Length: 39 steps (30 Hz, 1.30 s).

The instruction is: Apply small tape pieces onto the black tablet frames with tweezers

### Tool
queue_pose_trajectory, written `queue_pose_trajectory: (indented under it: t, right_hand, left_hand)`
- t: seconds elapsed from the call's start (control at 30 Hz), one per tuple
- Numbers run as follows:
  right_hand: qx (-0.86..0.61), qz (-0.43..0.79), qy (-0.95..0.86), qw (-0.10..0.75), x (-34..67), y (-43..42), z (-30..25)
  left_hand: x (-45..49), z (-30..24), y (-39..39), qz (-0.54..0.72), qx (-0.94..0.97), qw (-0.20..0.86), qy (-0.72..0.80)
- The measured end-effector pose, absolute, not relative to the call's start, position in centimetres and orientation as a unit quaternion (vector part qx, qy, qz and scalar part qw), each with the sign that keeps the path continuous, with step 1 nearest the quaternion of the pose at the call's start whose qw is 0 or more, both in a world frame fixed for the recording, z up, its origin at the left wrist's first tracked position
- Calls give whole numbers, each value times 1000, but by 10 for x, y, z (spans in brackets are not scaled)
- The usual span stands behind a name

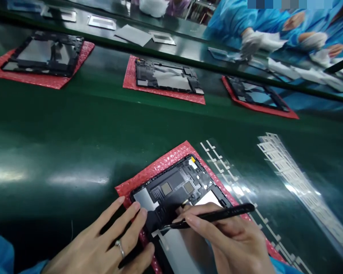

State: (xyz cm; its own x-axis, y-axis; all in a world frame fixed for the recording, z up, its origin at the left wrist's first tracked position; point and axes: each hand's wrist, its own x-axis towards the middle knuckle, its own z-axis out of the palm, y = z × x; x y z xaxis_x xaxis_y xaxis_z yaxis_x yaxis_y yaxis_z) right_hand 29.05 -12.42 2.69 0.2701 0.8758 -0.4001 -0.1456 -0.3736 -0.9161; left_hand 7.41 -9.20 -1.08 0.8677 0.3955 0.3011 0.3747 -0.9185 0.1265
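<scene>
From here I see a black tablet frame (171, 190) lying on red bubble wrap (157, 167), near me on the green tabletop (60, 152). No cover is on it, so its dark insides still show. The left hand (97, 239) is open, with its fingers (128, 215) spread on the frame's near edge. The right hand (225, 236) is closed on a thin black tool (214, 215), and the tip seems to touch the frame. Clear sticker strips (286, 163) lie to the right. Three more frames (165, 76) sit on red wrap far away.
</scene>
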Motion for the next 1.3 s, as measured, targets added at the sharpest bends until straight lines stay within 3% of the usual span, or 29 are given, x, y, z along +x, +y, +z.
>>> queue_pose_trajectory:
  t: [1.3]
  right_hand:
    - [-643,470,-381,469,299,-125,27]
  left_hand:
    - [83,-6,-92,145,971,42,186]
